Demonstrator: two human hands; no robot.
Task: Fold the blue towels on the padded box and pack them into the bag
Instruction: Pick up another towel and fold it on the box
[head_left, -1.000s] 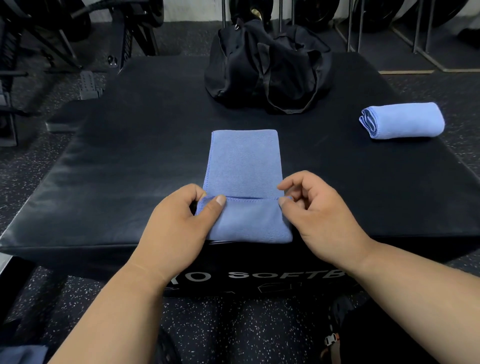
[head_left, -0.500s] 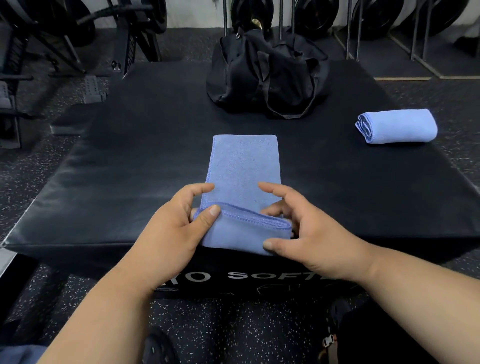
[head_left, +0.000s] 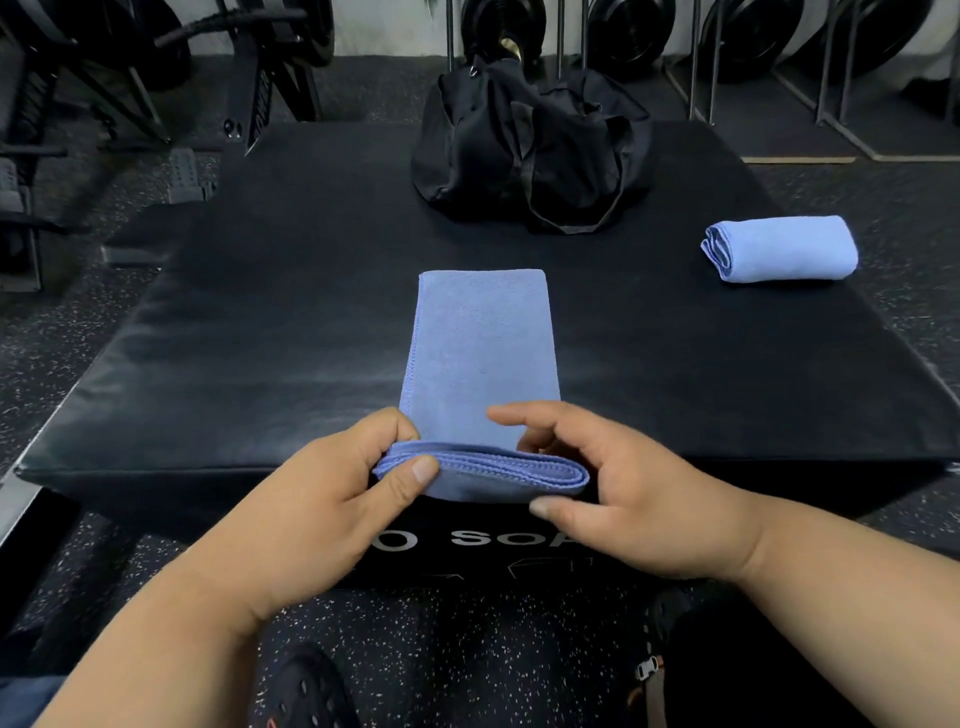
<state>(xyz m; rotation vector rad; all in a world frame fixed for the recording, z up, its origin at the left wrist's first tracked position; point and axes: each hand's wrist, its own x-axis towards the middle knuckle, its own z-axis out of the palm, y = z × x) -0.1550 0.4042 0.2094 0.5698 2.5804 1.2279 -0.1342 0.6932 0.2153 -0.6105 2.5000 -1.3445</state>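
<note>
Now both hands, left hand (head_left: 332, 499) and right hand (head_left: 628, 488), pinch the towel's (head_left: 480, 353) rolled near edge at the box's (head_left: 260, 364) near rim.

White capital letters "O SO" stand on the front face of the black padded vinyl box (head_left: 291, 395). The hands cover the rest of the word. No other writing can be read.

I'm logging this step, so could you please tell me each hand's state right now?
Left hand: pinching the blue towel's rolled near end.
Right hand: gripping the same roll.
</note>
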